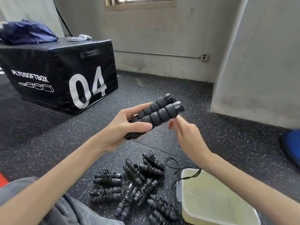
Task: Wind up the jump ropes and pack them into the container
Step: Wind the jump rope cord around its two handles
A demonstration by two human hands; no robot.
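Above the plastic container (217,207), the left hand (123,127) clamps both foam handles (155,114); the right hand (185,132) pinches near their caps. Loose cord (183,169) may snag or unwind.

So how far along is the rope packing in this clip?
Winding is mostly done: several wound jump ropes lie bundled on the floor. In hand: the left hand grips a pair of handles side by side, not yet wrapped, the right hand by their ends; a loose cord trails over the container rim. Left: all the packing, since no bundle lies in the container.
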